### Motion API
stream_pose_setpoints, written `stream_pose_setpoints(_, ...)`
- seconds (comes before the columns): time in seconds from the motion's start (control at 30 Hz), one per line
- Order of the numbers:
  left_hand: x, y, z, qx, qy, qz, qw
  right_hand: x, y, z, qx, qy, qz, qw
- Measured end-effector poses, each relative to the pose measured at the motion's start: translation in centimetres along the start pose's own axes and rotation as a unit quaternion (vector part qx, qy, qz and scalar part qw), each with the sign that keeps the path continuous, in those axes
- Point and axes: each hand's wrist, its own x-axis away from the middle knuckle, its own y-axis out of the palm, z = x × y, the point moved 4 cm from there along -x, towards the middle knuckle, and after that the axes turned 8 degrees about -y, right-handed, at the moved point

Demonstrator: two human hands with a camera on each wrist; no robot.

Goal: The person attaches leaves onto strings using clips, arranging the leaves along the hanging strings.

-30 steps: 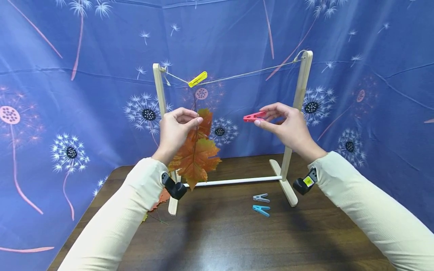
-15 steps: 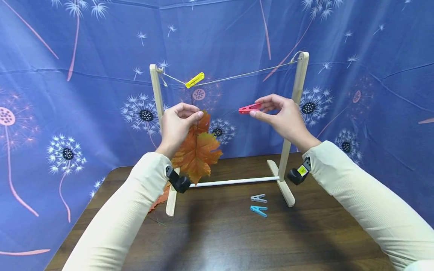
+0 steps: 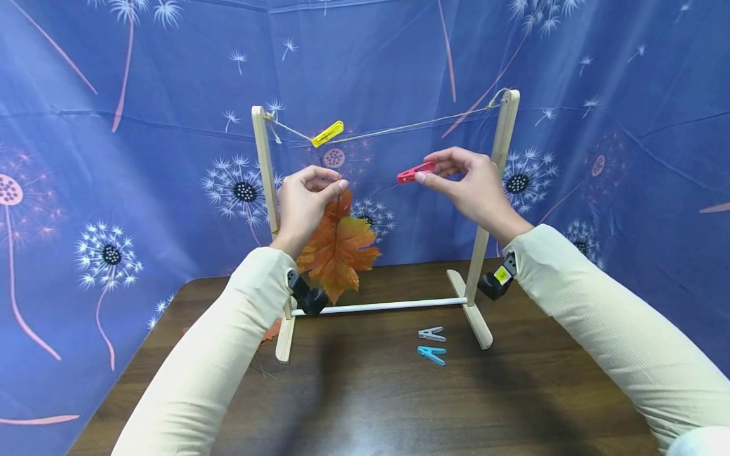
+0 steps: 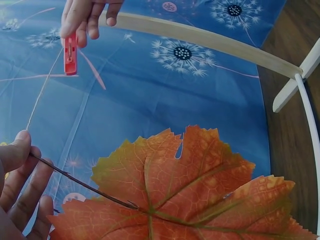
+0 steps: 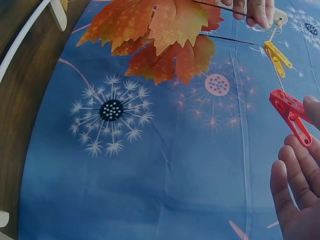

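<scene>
With thumb and fingertips, my left hand [image 3: 308,199] pinches the thin dark stem of an orange maple leaf [image 4: 175,185], which hangs below it. A second orange leaf [image 5: 170,62] hangs beside it in the right wrist view, its stem running to the yellow clothespin [image 3: 327,134] clipped on the string [image 3: 410,125]. My right hand [image 3: 470,187] holds a red clothespin [image 3: 413,173] between thumb and fingers. That clothespin is below the string and apart from the held leaf. In the head view the two leaves overlap.
The string is tied between two wooden posts [image 3: 493,171] joined by a white bar [image 3: 393,306]. A grey clothespin [image 3: 431,334] and a blue clothespin [image 3: 431,354] lie on the brown table [image 3: 365,405]. Another orange leaf [image 3: 272,330] lies partly hidden behind my left sleeve.
My left hand has risen slightly and shifted right with the leaf. My right hand has lifted the red clothespin up and a little left, nearer the string.
</scene>
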Motion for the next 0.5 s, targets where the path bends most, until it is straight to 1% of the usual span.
stream_pose_setpoints(0.3,-0.4,0.6,0.2,0.012,-0.010,0.002,0.9999,-1.4,-0.4,-0.6,0.005,0.010,0.001,0.9999)
stream_pose_setpoints(0.5,-0.5,1.0,-0.1,-0.002,-0.010,0.009,0.9999,-2.2,-0.6,-1.1,0.004,0.007,0.004,1.0000)
